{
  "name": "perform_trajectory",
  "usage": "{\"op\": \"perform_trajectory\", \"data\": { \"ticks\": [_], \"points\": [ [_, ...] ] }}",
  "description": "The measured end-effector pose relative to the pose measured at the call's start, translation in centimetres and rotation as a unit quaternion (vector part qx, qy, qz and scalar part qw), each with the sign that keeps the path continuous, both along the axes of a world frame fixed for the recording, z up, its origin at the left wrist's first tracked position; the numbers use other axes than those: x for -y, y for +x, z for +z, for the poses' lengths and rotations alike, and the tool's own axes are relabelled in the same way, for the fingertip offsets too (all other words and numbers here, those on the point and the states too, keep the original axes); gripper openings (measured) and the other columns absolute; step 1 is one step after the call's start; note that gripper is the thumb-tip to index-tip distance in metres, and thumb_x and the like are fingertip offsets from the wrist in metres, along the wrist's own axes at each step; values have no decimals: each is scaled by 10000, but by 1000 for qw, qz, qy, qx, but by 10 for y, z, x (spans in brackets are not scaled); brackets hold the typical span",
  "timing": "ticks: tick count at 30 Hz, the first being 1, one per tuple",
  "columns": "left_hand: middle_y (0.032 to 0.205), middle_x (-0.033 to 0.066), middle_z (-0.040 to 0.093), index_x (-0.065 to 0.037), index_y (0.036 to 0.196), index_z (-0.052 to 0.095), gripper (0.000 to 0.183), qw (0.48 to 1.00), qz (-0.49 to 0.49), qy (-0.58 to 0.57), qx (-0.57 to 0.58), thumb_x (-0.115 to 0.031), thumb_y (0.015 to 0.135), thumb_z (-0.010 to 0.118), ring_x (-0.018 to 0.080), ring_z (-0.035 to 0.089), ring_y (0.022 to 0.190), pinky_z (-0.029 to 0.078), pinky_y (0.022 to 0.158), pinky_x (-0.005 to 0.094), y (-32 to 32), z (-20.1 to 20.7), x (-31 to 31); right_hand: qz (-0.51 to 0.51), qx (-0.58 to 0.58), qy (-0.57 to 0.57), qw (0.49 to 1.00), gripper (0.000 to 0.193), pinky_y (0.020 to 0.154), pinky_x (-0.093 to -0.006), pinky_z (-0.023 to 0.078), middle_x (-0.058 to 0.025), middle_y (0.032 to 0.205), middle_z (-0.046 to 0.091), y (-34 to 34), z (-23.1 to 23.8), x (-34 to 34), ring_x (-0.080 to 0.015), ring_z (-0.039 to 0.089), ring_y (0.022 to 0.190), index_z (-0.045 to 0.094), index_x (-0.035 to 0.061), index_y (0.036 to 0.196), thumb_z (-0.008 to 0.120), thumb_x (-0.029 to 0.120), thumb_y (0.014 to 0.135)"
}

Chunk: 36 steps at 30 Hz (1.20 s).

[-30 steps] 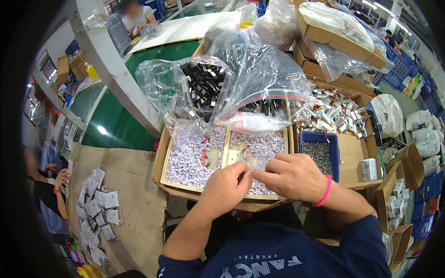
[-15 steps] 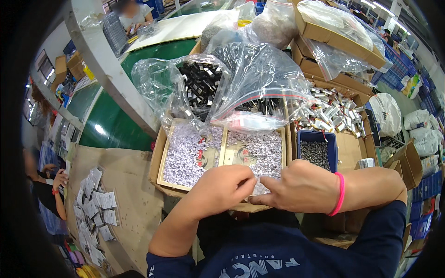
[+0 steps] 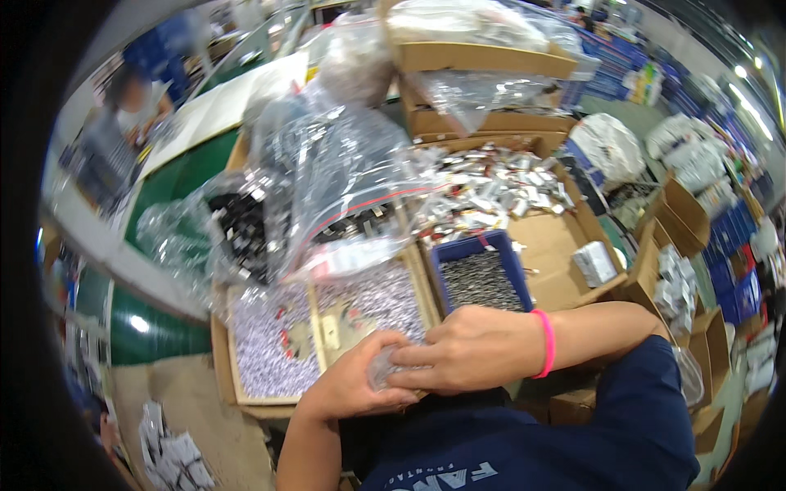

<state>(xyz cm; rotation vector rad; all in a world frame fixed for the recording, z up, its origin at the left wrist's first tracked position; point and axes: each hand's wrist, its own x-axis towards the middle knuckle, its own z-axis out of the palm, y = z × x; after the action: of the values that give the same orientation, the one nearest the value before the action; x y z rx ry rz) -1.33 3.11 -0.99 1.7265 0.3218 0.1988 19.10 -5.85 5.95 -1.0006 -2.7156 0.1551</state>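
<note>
Close to my body, my left hand (image 3: pixel 350 385) curls around a small crumpled clear plastic bag (image 3: pixel 379 368). My right hand (image 3: pixel 475 348), with a pink band at the wrist, has its fingers bent against the same bag from the right. What the bag contains is hidden by the fingers and blur. Both hands are over the near edge of a shallow wooden tray (image 3: pixel 314 327), whose two compartments hold many tiny white parts (image 3: pixel 266 348). Just beyond my right hand stands a blue bin (image 3: pixel 442 255) of small dark metal pieces (image 3: pixel 483 282).
Behind the tray, clear plastic bags (image 3: pixel 344 155) cover black parts (image 3: pixel 237 225). A cardboard box (image 3: pixel 565 245) at the right holds silver wired packs (image 3: pixel 491 184) and a white stack (image 3: pixel 595 263). Flat packets (image 3: pixel 176 458) lie at lower left. Another person (image 3: pixel 143 106) sits at far left.
The view has swung, so the scene sits further left. My hands, pinching near the tray's edge before, now come together around the clear bag, nearer my body.
</note>
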Motion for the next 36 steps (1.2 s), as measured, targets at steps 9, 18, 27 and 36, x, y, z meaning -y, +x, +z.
{"op": "perform_trajectory", "data": {
  "ticks": [9, 18, 27, 36],
  "points": [
    [1047, 122, 556, -30, 1165, 448, 683, 963, 133, -158, 172, -319, 676, 828, 275, 526, 1096, 360, 1006, 437, -4, -8, 13, -378, -132, -19, 916, 147, 688, -354, 516, -83, 863, 681, 144, -19, 24, -270, 652, 762, 685, 130, 949, 625, 200, 835],
    [1029, 132, 571, -36, 1160, 452, 734, 945, 204, -172, 188, -389, 647, 842, 296, 544, 1066, 374, 996, 450, -6, -8, 29, -435, 22, 21, 900, 301, 934, -397, 440, -97, 1130, 613, 253, -74, -28, -296, 535, 1104, 654, 149, 1085, 597, 262, 812],
    [1107, 153, 555, 6, 1197, 465, 749, 965, 187, -102, 154, -484, 714, 761, 279, 528, 1086, 399, 981, 454, -20, -7, 31, -391, 52, -126, 910, 451, 980, -411, 413, -119, 1395, 388, 236, -81, -35, -343, 495, 1176, 642, 304, 1149, 699, 434, 721],
    [1127, 186, 553, -5, 1274, 396, 754, 963, 179, -104, 170, -423, 753, 745, 327, 525, 1104, 380, 994, 495, -24, -20, 32, -327, 48, 60, 942, 357, 985, -446, 369, -85, 1239, 536, 196, -75, 14, -293, 451, 1196, 675, 191, 1035, 695, 307, 698]
  ]
}}
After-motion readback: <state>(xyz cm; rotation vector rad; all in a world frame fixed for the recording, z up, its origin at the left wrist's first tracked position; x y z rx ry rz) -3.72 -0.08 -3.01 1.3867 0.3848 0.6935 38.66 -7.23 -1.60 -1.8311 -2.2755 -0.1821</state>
